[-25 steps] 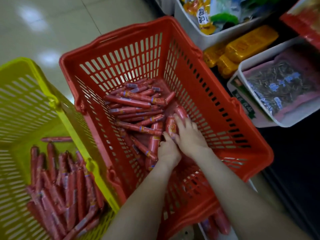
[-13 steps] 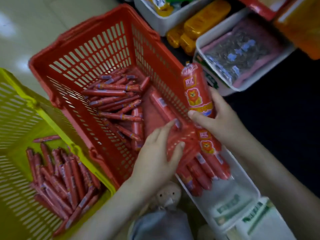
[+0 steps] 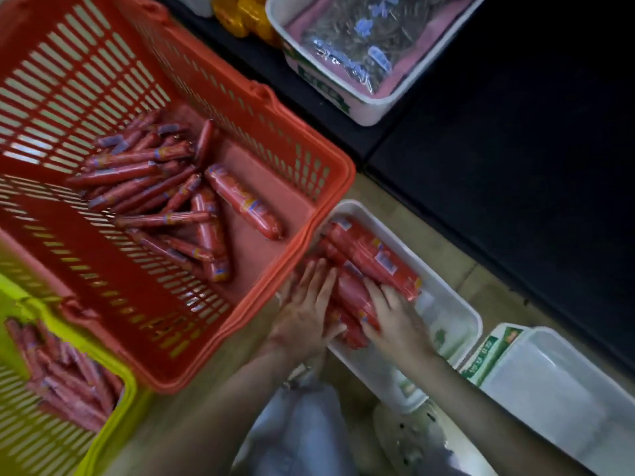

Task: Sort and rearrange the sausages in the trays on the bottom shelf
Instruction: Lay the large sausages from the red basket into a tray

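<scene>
A white tray (image 3: 457,305) lies on the floor beside the orange basket (image 3: 331,187) and holds several thick red sausages (image 3: 374,257). My left hand (image 3: 307,312) lies flat on the near left sausages in that tray, fingers straight. My right hand (image 3: 395,321) presses on the sausages just to the right, fingers stretched over them. Inside the orange basket lie several thin sausages (image 3: 137,180) and one thick sausage (image 3: 244,202). A yellow-green basket (image 3: 118,407) at the lower left holds more thin sausages (image 3: 62,372).
A second white tray (image 3: 549,389) stands at the lower right. On the dark bottom shelf (image 3: 515,132) sit a white tray of seed packets (image 3: 357,49) and yellow packs (image 3: 247,15). My knees and clothing fill the bottom centre.
My right hand has brought the thick lion-label sausage down into the white tray and let it go. My left hand left the basket's edge; both hands now lie on the tray's sausages.
</scene>
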Tool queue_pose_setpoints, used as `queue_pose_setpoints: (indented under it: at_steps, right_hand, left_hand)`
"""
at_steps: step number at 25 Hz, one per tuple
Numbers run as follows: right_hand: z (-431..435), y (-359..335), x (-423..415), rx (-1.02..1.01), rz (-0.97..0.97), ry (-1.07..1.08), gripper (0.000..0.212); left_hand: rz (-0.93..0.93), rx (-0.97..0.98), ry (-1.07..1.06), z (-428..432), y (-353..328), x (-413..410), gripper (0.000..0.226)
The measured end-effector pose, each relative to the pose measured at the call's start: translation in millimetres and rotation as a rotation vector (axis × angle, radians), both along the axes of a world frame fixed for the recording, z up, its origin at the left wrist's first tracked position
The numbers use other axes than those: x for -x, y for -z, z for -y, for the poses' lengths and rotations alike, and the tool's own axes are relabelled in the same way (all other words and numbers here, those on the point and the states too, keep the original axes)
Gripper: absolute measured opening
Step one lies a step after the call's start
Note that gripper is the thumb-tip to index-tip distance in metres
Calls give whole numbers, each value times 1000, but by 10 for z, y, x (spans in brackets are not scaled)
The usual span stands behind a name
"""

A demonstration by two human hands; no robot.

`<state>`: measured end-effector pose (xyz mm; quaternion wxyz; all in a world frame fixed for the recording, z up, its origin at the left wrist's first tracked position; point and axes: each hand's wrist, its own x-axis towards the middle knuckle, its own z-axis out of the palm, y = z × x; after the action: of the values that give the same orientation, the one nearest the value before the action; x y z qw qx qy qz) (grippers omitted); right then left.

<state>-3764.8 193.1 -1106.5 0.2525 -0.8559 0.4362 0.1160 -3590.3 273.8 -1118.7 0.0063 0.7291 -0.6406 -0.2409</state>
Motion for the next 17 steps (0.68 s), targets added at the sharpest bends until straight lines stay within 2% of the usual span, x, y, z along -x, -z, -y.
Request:
queue_pose_setpoints:
  at_steps: [4, 6, 9, 12, 17]
  right_hand:
    - [67, 205, -165, 481, 44, -78, 72]
    - [161, 259, -234, 569, 54, -135, 62]
    - [153, 301, -278, 574, 86, -170, 55]
    - [141, 318, -385, 584, 121, -156, 60]
    - [291, 270, -770, 504, -11, -136, 67]
  left_hand:
    - [92, 23, 10, -10, 35, 100, 77]
    - [123, 10, -11, -1, 60, 114, 75]
    - [128, 23, -32, 11, 78, 124, 74]
    - [128, 47, -86, 32, 103, 134, 76]
    - [136, 69, -159, -4, 110, 87, 72]
